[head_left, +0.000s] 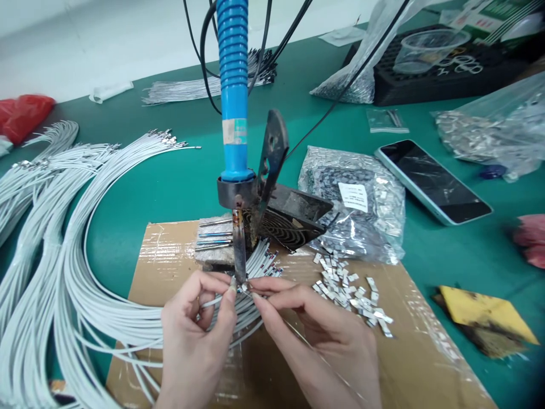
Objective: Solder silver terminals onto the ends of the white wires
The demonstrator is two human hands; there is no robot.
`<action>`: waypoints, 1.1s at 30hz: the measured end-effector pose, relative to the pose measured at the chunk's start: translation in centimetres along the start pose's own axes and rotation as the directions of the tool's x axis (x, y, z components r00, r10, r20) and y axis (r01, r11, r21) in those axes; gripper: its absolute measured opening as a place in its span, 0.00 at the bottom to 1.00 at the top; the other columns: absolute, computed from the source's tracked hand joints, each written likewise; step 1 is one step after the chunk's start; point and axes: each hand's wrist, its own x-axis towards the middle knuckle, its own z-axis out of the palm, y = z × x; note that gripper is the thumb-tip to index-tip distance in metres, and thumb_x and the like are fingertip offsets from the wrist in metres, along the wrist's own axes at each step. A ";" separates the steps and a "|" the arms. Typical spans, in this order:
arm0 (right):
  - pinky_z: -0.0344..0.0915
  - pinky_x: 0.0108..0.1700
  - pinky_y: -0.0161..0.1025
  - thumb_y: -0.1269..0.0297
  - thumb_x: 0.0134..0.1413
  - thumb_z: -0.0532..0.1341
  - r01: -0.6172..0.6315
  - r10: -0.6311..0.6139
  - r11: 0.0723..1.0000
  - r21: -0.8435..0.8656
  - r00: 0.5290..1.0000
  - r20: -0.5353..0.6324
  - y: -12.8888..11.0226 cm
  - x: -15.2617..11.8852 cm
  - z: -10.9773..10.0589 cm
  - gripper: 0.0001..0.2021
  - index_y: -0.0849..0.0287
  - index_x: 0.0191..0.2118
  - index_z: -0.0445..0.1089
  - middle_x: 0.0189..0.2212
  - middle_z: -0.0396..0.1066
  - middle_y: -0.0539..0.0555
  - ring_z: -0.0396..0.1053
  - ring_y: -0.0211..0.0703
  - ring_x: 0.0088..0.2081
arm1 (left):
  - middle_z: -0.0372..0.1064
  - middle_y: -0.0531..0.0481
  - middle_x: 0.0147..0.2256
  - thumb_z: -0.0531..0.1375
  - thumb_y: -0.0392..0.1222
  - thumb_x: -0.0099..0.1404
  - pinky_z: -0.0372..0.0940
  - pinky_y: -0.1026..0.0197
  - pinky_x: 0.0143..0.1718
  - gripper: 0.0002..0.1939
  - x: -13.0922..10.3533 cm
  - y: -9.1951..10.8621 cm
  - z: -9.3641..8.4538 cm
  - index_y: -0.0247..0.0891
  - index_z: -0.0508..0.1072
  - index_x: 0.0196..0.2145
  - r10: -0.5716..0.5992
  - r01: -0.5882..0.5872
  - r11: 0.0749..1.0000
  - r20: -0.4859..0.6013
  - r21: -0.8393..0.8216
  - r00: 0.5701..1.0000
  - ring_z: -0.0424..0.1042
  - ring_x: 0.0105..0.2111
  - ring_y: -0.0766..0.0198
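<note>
A soldering iron (234, 133) with a blue ribbed handle hangs upright in a dark metal holder, tip down. My left hand (200, 335) pinches the end of a white cable (212, 303) beside the iron's tip. In my right hand (323, 335) is a thin solder wire (327, 366), running back across the palm; its fingertips meet at the tip, next to a tiny shiny piece (244, 287). Whether that piece is held by either hand cannot be made out. Under both hands lie more white cables on a cardboard sheet (417, 341).
Small metal tabs (349, 287) are scattered right of my hands. Bundled white cables (106, 295) curve along the left. Behind stand a black fan (293, 218), a bag of parts (332, 182) and a phone (434, 182). A yellow sponge (487, 312) lies at right.
</note>
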 end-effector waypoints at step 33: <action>0.78 0.43 0.32 0.69 0.58 0.70 0.027 -0.028 0.999 -0.019 0.999 -0.033 0.2 0.2 -0.2 0.07 0.52 0.29 0.80 0.39 0.86 0.49 0.85 0.43 0.39 | 0.77 0.51 0.31 0.67 0.39 0.62 0.55 0.71 0.20 0.07 -0.3 0.0 0.0 0.42 0.76 0.26 0.042 -0.044 0.998 0.038 0.044 0.998 0.75 0.34 0.62</action>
